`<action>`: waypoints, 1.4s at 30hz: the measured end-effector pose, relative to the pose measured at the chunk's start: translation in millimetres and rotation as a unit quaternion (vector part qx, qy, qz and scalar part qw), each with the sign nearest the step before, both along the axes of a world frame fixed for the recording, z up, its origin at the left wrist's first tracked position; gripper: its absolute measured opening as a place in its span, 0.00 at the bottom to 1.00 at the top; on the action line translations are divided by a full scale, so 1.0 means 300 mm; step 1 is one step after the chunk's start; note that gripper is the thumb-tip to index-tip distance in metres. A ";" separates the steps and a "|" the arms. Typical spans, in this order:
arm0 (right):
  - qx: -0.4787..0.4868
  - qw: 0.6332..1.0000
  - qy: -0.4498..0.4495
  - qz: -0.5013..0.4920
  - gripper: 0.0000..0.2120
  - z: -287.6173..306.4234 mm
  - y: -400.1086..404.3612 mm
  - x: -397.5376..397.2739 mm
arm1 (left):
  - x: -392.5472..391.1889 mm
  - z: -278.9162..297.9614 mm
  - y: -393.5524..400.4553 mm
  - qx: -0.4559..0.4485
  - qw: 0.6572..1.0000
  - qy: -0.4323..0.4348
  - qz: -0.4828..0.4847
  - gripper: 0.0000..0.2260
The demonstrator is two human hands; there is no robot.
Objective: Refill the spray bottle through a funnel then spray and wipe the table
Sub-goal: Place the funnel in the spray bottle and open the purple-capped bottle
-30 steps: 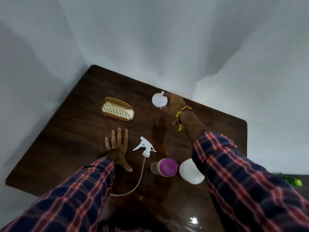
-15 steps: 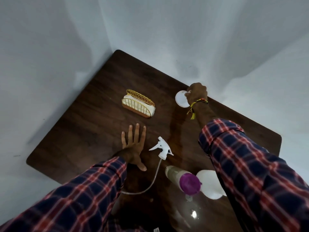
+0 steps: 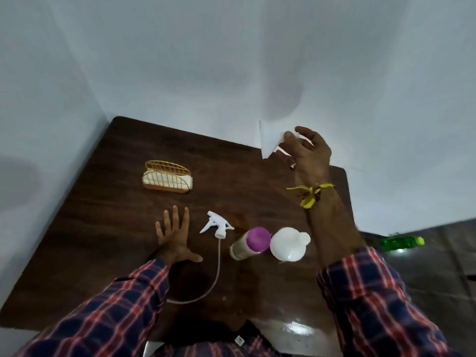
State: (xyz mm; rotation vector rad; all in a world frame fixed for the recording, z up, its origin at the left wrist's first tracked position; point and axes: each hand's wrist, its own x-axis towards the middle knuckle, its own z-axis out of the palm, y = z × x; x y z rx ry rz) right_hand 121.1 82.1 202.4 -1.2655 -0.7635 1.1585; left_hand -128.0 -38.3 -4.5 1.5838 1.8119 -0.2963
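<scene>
The right hand (image 3: 310,155) has lifted the white plastic funnel (image 3: 270,139) off the counter (image 3: 103,202), fingers pinching its cone. The left hand (image 3: 175,234) lies flat, fingers spread. The open white spray bottle (image 3: 288,244) stands beside the purple-capped bottle (image 3: 248,243); a bump could tip either.

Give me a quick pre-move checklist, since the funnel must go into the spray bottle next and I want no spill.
1. Funnel in hand: ok, right hand holds it above the table's far edge.
2. Spray bottle neck open: ok, the trigger head lies apart on the table.
3. Bottle steadied: not ok, left hand rests flat on the table, not on the bottle.
4. Refill bottle capped: ok, purple cap on.
5. Bottle's fill level: cannot tell.
</scene>
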 end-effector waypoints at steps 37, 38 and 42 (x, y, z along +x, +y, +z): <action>-0.245 0.949 -0.119 0.160 0.21 -0.266 -0.397 0.516 | 0.798 0.161 -0.044 0.181 0.957 -0.220 0.051 0.23; -0.246 0.946 -0.143 0.158 0.20 -0.270 -0.394 0.510 | 0.798 0.155 -0.047 0.186 0.957 -0.218 0.049 0.22; -0.254 0.932 -0.205 0.158 0.18 -0.281 -0.373 0.482 | 0.804 0.141 -0.062 0.204 0.951 -0.229 0.036 0.21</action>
